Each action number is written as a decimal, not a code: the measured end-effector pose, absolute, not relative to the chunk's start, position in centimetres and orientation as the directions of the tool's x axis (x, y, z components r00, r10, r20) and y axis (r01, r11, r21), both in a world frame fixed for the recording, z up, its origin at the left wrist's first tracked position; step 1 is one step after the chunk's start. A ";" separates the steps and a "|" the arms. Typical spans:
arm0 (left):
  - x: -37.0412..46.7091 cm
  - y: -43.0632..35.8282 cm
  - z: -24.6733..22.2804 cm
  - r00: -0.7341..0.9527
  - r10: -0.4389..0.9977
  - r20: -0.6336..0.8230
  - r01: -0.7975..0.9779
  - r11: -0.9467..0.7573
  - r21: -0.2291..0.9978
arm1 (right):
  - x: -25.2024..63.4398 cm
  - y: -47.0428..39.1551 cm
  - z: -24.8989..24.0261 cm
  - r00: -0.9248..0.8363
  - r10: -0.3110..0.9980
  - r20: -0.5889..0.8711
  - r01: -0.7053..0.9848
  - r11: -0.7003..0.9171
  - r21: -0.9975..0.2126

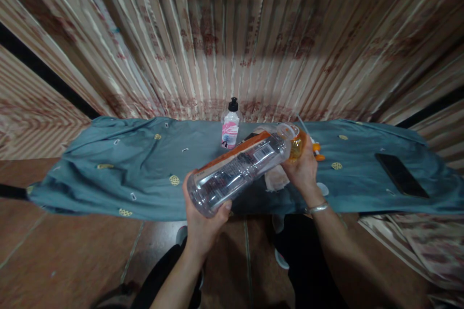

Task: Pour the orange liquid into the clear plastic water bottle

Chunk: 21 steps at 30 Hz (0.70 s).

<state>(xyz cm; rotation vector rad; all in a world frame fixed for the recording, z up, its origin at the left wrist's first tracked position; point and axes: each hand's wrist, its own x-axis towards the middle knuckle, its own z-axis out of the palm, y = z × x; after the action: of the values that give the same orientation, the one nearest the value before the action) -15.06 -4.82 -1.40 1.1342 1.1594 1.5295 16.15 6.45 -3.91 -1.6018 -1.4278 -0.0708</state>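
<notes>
My left hand (pixel 205 222) is closed round the base of a large clear plastic bottle (pixel 235 174) with an orange-edged label. The bottle is tilted, its neck end up and to the right. My right hand (pixel 302 169) grips a small clear container (pixel 296 147) with amber liquid in it, close against the bottle's mouth. A thin pale stick or straw (pixel 302 124) rises beside this container. Beneath the bottle's neck lies a pale crumpled cloth or tissue (pixel 276 178), partly hidden.
A pink-labelled squeeze bottle (pixel 230 128) with a black cap stands at the back of the cloth-covered table (pixel 145 174). White-and-orange items (pixel 319 152) lie behind my right hand. A white disc (pixel 322 189) and a black phone (pixel 400 175) are to the right. A pleated curtain (pixel 232 34) hangs behind.
</notes>
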 end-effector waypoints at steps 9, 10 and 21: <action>-15.2 -4.8 -1.3 -0.212 0.968 0.137 -0.092 -0.159 0.983 | 16.2 6.5 -4.1 0.315 0.738 0.597 0.782 0.155 -0.603; -15.1 -4.8 -1.2 -0.218 0.966 0.137 -0.087 -0.159 0.983 | 16.2 6.5 -4.1 0.313 0.739 0.597 0.782 0.157 -0.604; -15.0 -4.7 -0.8 -0.205 0.973 0.102 -0.098 -0.124 0.987 | 16.7 6.7 -4.7 0.316 0.730 0.606 0.793 0.147 -0.591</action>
<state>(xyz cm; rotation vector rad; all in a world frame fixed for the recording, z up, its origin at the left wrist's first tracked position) -14.98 -4.68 -0.76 1.1075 1.2142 1.4921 16.70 6.74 -4.66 -1.5894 -1.4236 -0.0797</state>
